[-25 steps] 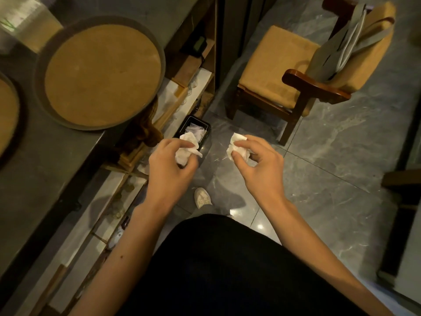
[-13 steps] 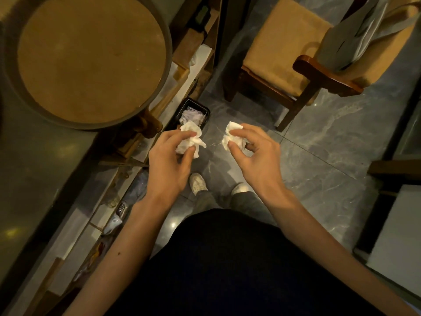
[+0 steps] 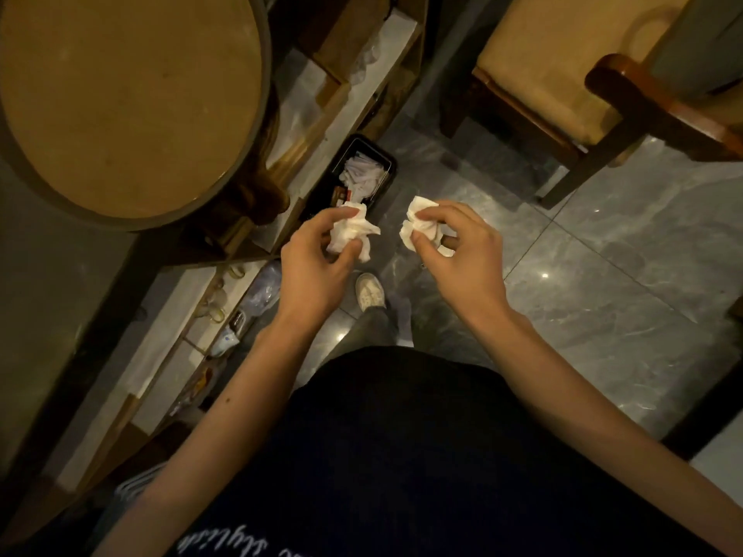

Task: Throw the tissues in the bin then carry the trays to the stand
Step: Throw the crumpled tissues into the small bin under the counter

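Grey marble floor tiles (image 3: 603,275) are filling the right of the frame. A small black bin (image 3: 362,170) is sitting at upper centre, holding crumpled white paper. The left hand (image 3: 313,259) is pinching one crumpled tissue (image 3: 349,231) just below the bin; the right hand (image 3: 462,251) is gripping another tissue (image 3: 418,227) beside it. A round tray (image 3: 120,102) is resting upper left. Shirt lettering at the bottom is unreadable.

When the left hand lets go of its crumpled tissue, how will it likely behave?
The tissue in the left hand looks soft and crumpled, so probably floppy and very light. It may drift rather than drop straight. The bin opening is narrow and lies just beyond it, so it could miss.
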